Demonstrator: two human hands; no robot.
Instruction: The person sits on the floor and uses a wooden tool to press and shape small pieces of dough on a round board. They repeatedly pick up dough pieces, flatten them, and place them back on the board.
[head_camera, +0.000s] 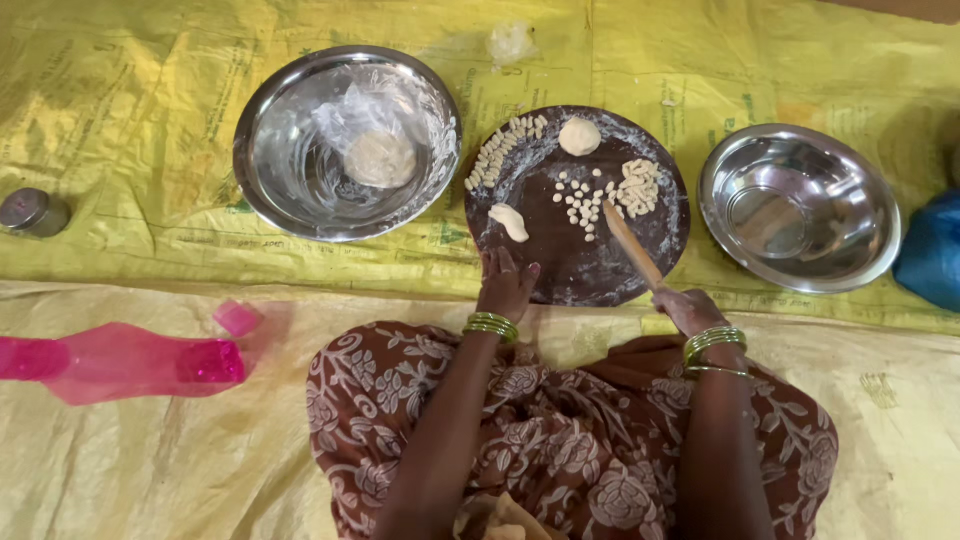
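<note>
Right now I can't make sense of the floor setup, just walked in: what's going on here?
A seated person works dough on a round dark board. The right hand holds a wooden stick angled over the board, in a closed grip. The left hand rests at the board's near edge, by a small dough strip. Many small dough pieces and a dough ball lie on the board. One steel bowl holds wrapped dough; the other bowl looks empty.

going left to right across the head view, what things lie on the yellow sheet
small steel tin → pink bottle → steel bowl with dough → round dark board → empty steel bowl → blue thing at the edge
</note>
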